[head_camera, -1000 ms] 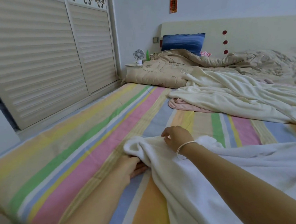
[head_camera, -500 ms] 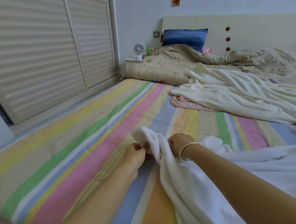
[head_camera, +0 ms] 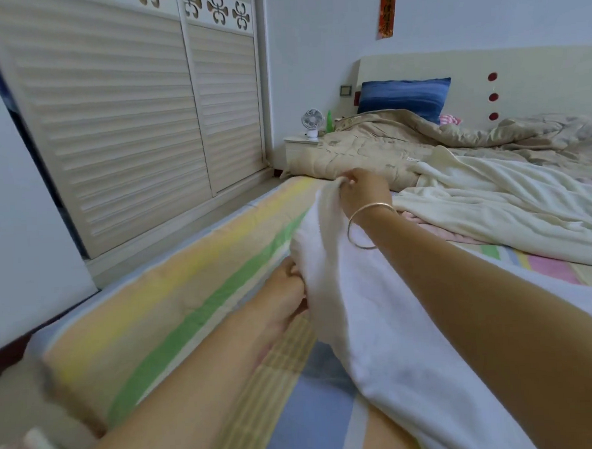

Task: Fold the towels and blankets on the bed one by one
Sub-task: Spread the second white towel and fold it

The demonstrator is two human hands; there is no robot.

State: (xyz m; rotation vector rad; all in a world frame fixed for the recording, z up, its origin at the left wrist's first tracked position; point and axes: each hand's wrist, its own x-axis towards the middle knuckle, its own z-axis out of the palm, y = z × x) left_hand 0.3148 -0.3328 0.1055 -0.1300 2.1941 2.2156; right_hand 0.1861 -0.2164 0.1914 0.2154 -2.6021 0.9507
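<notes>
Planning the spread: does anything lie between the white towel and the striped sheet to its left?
Nothing visible. Left hand and right hand grip the white towel; the cream blanket lies farther right.

Lighting: soft, even, cool-toned; source unseen. Shadows: faint, on the striped sheet (head_camera: 175, 299) just under the white towel (head_camera: 378, 323). Blur: motion smear left of the towel and toward the near corner. Distortion: wardrobe (head_camera: 128, 130) lines left of the towel lean and curve.
</notes>
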